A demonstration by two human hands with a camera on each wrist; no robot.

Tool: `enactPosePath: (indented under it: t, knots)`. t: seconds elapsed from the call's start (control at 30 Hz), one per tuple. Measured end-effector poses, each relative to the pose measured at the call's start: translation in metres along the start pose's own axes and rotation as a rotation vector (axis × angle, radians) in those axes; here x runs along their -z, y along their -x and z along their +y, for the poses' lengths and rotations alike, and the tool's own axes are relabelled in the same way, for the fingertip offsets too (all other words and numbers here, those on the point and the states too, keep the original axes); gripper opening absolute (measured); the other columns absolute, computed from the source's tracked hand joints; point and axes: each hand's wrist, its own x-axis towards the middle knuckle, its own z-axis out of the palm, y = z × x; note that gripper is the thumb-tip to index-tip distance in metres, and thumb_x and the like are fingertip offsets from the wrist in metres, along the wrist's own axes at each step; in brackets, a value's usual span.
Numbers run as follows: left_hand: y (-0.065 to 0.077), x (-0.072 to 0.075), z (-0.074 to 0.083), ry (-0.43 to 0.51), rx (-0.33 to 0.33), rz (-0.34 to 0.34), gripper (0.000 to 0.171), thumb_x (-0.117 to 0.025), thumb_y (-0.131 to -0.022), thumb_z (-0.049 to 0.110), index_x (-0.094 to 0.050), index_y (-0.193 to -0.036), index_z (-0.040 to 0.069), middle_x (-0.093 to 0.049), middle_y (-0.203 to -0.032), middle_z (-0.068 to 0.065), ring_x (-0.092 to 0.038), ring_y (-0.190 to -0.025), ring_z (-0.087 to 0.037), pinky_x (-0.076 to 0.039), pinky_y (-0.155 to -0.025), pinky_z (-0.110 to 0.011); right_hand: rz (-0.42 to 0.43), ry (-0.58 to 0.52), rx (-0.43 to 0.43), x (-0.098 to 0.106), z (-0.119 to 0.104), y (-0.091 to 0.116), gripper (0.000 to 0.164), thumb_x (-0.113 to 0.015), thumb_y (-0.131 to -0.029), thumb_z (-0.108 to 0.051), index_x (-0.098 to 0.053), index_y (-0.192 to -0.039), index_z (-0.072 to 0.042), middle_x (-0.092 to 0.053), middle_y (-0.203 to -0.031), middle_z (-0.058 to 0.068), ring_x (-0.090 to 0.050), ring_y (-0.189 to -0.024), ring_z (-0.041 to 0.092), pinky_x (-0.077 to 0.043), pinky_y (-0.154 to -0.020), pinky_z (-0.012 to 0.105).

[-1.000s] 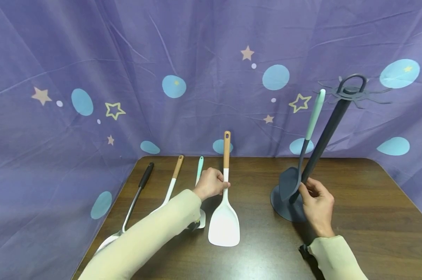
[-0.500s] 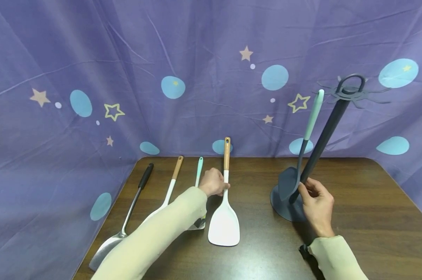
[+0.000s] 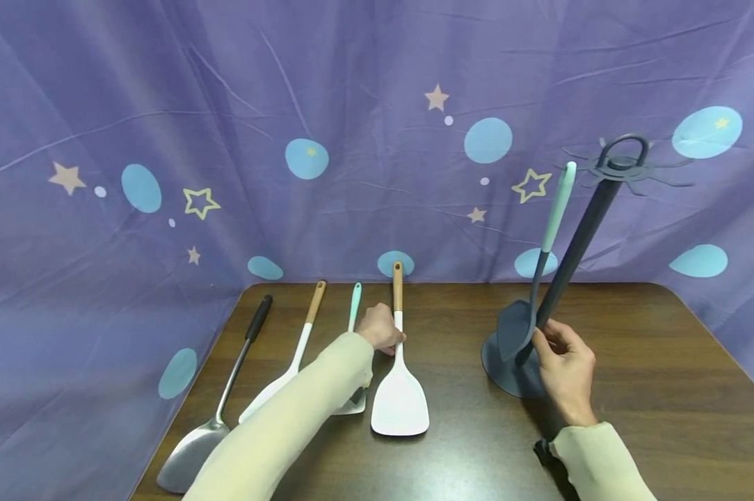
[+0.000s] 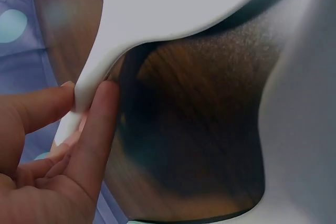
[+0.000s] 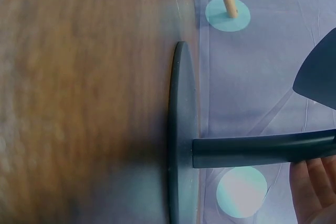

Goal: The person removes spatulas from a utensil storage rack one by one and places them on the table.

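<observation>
My left hand (image 3: 380, 328) pinches the white neck of a wide turner (image 3: 399, 403) with a wooden handle end. Thumb and fingertips meet across that neck in the left wrist view, and the blade lies toward me. On the right, my right hand (image 3: 567, 362) grips the black post of a utensil stand (image 3: 577, 254) low down, its thumb beside a dark turner (image 3: 516, 327). That turner has a mint handle and hangs blade-down at a left hook of the stand. The right wrist view shows fingers (image 5: 310, 184) against the post.
Left of my left hand lie a steel wok spatula (image 3: 195, 449) with a black handle, a white utensil (image 3: 302, 344) with a wooden handle, and a mint-handled one (image 3: 355, 303), the last two partly behind my sleeve. A purple curtain (image 3: 377, 139) hangs behind the wooden table (image 3: 452, 334).
The wooden handle end of the white turner has come down toward the table and swung slightly left in my left hand. My right hand and the stand have stayed put.
</observation>
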Motion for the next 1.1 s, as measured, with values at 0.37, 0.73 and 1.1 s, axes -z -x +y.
enactPosePath:
  t: [0.37,0.73,1.1]
  knots:
    - [-0.0034,-0.0021,-0.0034,0.064,0.045,-0.056,0.021,-0.077,-0.074,0.000,-0.057,-0.078,-0.007,-0.062,-0.063,-0.017,-0.067,-0.053,-0.027,-0.056,-0.049,-0.030,-0.003,-0.008,-0.010,-0.0006,0.0019,-0.0011,0.015,-0.067,-0.081,0.008,-0.069,-0.096,0.008,-0.068,-0.081,0.018,-0.060,-0.067,-0.003,-0.048,-0.064,0.009]
    - [-0.0059,-0.0016,-0.0061,0.106,0.111,-0.135,0.017,-0.074,-0.074,-0.006,-0.057,-0.076,-0.007,-0.062,-0.069,-0.018,-0.067,-0.053,-0.027,-0.057,-0.050,-0.030,-0.004,-0.007,-0.005,0.0002,0.0021,-0.0009,0.014,-0.067,-0.081,0.008,-0.069,-0.095,0.008,-0.068,-0.081,0.019,-0.060,-0.068,-0.004,-0.048,-0.064,0.008]
    - [-0.0056,-0.0044,-0.0063,0.064,0.090,-0.122,0.018,-0.074,-0.071,-0.007,-0.056,-0.076,-0.007,-0.062,-0.066,-0.018,-0.067,-0.052,-0.027,-0.056,-0.049,-0.029,-0.011,-0.014,-0.002,-0.0004,0.0025,-0.0007,0.014,-0.066,-0.081,0.008,-0.068,-0.095,0.008,-0.068,-0.081,0.021,-0.060,-0.067,-0.002,-0.049,-0.063,0.009]
